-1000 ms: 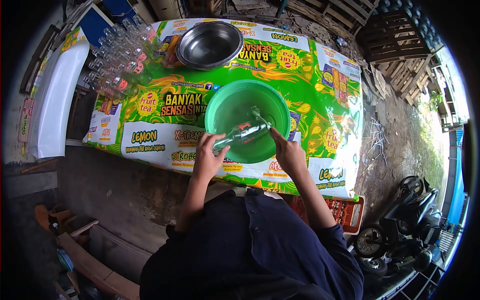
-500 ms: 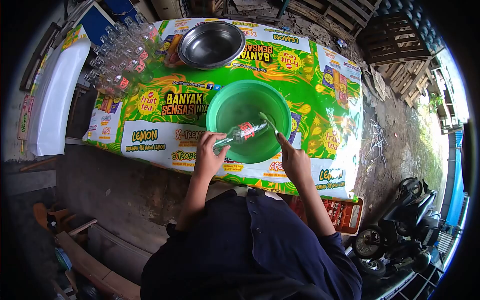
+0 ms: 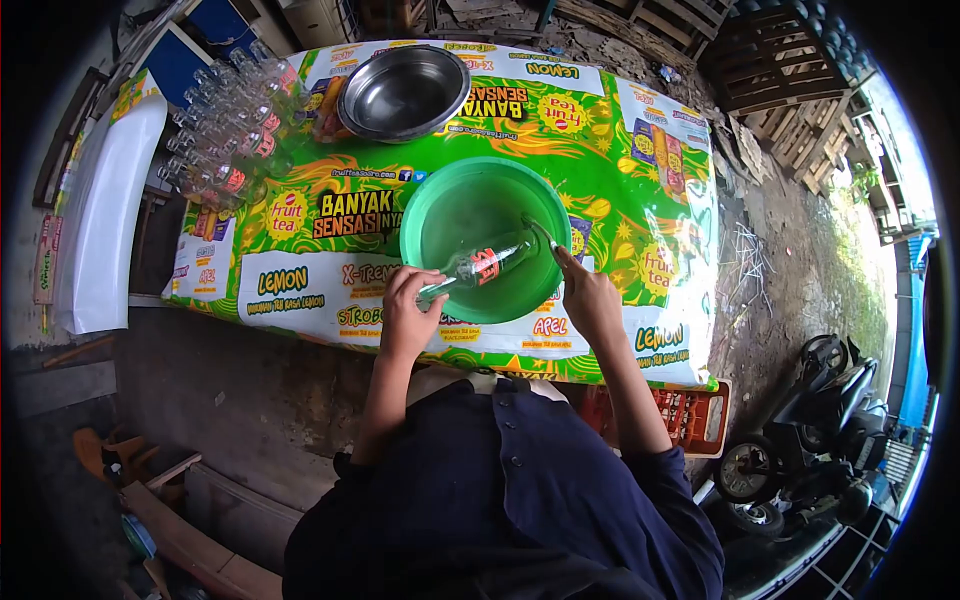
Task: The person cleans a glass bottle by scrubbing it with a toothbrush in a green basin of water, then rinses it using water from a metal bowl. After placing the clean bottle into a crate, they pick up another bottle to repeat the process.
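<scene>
My left hand (image 3: pixel 412 305) is closed around the neck of a clear glass bottle (image 3: pixel 483 267) with a red-and-white label. The bottle lies tilted over the green plastic basin (image 3: pixel 409 240), its base pointing up and right. In my right hand (image 3: pixel 592 300), fingers wrapped round the handle, is a slim brush (image 3: pixel 543 233). Its head is close to the bottle's base, inside the basin's outline. Cloudy liquid appears to fill the basin's bottom.
A steel bowl (image 3: pixel 401 92) stands behind the basin on the table with a printed cover (image 3: pixel 610 150). Several empty glass bottles (image 3: pixel 235 150) crowd the table's left end. Below the right edge sits a red crate (image 3: pixel 705 420); a motorbike (image 3: pixel 800 440) is parked beyond.
The brush head has turned and moved slightly up, away from the bottle's side. My left hand keeps its hold on the bottle neck, and the whole view has shifted a little.
</scene>
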A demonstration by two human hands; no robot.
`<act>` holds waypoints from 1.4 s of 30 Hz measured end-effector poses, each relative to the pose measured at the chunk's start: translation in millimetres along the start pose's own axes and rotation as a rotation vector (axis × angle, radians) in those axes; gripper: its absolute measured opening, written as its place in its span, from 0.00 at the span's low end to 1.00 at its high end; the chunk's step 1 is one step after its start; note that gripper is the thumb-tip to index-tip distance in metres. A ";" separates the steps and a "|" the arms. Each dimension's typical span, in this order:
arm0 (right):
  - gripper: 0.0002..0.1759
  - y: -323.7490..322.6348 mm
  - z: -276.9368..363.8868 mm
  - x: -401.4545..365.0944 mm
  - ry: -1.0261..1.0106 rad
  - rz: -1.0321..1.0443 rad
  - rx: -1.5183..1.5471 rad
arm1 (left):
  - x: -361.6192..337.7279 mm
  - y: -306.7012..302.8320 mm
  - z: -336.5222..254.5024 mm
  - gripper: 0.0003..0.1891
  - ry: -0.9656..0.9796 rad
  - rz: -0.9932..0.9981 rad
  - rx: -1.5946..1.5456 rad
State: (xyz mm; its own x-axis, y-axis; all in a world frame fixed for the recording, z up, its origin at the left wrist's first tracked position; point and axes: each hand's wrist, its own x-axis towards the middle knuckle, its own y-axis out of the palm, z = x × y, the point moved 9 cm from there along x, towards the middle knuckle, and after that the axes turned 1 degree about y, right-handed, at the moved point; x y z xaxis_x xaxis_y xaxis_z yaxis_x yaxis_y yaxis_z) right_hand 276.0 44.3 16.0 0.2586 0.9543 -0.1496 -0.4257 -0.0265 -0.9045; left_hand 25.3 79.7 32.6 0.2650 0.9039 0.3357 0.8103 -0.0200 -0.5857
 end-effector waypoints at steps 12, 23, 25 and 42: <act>0.18 -14.9 12.0 -4.0 0.015 0.149 0.013 | 17.4 7.6 5.8 0.20 -0.003 0.174 0.139; 0.18 4.6 -2.0 21.8 0.016 0.244 0.092 | 14.3 9.4 7.0 0.20 -0.016 0.172 0.115; 0.18 10.2 6.3 31.8 -0.020 0.233 0.084 | 14.1 9.4 7.8 0.20 -0.009 0.176 0.115; 0.19 -23.2 24.3 5.4 -0.070 0.140 -0.021 | 15.4 9.8 9.6 0.19 -0.044 0.162 0.110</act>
State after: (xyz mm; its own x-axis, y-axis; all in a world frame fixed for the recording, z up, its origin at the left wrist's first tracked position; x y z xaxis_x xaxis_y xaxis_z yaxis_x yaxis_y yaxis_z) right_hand 266.2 57.3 45.8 0.1368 0.9592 -0.2473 -0.4348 -0.1662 -0.8851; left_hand 32.2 97.5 25.0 0.3625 0.9104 0.1996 0.6959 -0.1219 -0.7077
